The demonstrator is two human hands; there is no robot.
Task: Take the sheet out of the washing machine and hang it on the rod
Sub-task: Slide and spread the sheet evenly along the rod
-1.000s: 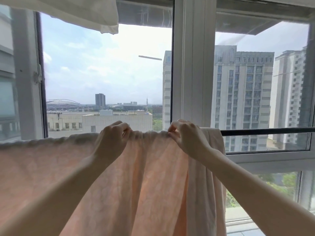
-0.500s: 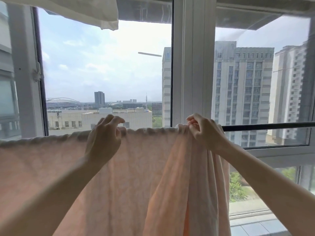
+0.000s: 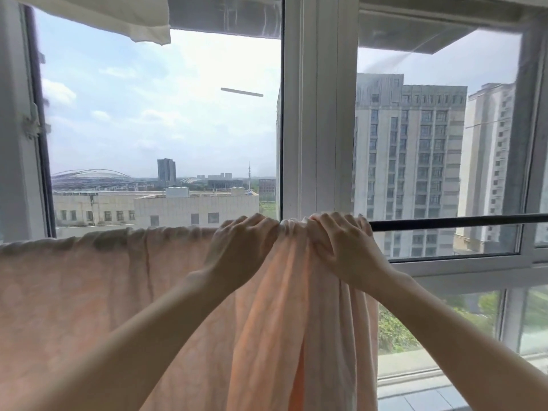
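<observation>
Although the sheet [image 3: 89, 286] is already draped over the rod [image 3: 456, 222], only its left stretch lies spread; toward the middle it gathers into thick hanging folds, and that bunch ends where the bare rod begins. Both hands sit close together at the top of the bunch, nearly touching: the left hand [image 3: 240, 247] has its fingers curled over the cloth at the rod, and the right hand [image 3: 341, 247] grips the gathered edge just beside it, fingers hooked over the top. The step in hand, as I judge it, is spreading the bunched part along the free rod to the right. To do it well, the left hand should pin the cloth where it is while the right slides the gathered edge rightward in small pulls, keeping the fold line on top of the rod so both sides hang evenly (wet cloth drags and may slip off the lighter side). Behind stands the window [image 3: 308, 114], with buildings [image 3: 406, 161] beyond, and a white cloth [image 3: 118, 16] hangs at the top left.
</observation>
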